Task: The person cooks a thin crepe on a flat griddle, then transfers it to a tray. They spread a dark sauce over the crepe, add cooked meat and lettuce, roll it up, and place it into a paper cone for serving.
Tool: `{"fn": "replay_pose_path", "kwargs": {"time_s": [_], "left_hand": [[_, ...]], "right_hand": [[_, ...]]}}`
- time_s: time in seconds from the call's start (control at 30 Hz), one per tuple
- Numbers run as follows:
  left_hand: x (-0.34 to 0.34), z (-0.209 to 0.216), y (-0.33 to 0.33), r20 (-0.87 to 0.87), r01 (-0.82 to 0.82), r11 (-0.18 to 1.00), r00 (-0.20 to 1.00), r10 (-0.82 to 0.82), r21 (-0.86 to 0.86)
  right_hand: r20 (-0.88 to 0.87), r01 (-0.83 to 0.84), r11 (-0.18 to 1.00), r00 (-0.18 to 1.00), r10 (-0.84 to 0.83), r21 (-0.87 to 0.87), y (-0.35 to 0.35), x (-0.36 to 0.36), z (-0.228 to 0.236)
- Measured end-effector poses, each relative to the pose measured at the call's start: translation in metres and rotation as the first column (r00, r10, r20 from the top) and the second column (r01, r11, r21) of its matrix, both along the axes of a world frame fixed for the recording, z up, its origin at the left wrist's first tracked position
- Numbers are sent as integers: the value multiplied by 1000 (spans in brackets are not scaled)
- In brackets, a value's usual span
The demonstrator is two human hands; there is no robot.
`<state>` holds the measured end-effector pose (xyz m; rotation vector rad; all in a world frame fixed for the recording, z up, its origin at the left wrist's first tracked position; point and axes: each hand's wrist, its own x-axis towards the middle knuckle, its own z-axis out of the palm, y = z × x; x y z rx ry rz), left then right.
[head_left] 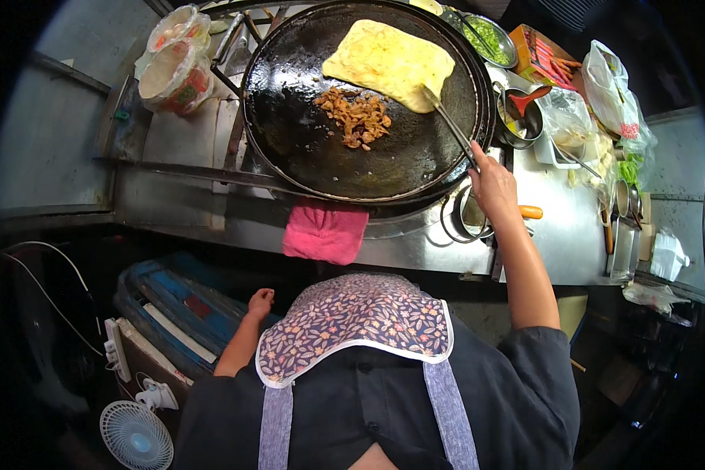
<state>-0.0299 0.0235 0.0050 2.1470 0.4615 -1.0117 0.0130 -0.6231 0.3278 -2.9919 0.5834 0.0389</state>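
My right hand (495, 185) is closed around metal tongs (452, 125), whose tips touch the lower right edge of a yellow, rectangular flatbread (387, 63). The flatbread lies flat on a large, round black griddle (290, 149), toward its far right. Left of the tongs and just below the bread, a heap of browned, chopped meat pieces (356, 117) sits on the same griddle. Down beside my apron, away from the counter, hangs my left hand (261, 301) with its fingers curled and nothing seen in them.
A pink cloth (326, 233) hangs at the counter's front edge. Right of the griddle stand a dark pot (522, 117) with a red-handled tool, a bowl of chopped greens (489, 39) and a box of sausages (544, 59). Bag-lined tubs (176, 76) stand left; a small fan (136, 436) is below.
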Motion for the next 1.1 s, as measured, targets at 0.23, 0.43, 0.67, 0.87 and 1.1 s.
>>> {"fn": "replay_pose_path", "kwargs": {"time_s": [0.23, 0.43, 0.67, 0.87, 1.1], "left_hand": [[30, 15, -39, 46, 196, 979, 979, -199, 58], [32, 41, -92, 169, 43, 992, 985, -23, -116], [-22, 36, -72, 87, 74, 997, 993, -76, 30], [-31, 36, -48, 79, 57, 995, 995, -64, 87], [-20, 37, -57, 124, 1, 1000, 992, -2, 4]], "right_hand": [[148, -74, 985, 988, 51, 159, 3, 12, -25], [132, -21, 948, 991, -22, 319, 1, 27, 2], [77, -459, 885, 888, 453, 82, 21, -15, 10], [171, -352, 934, 926, 337, 63, 41, 33, -40], [-128, 128, 326, 991, -22, 937, 45, 34, -6]]}}
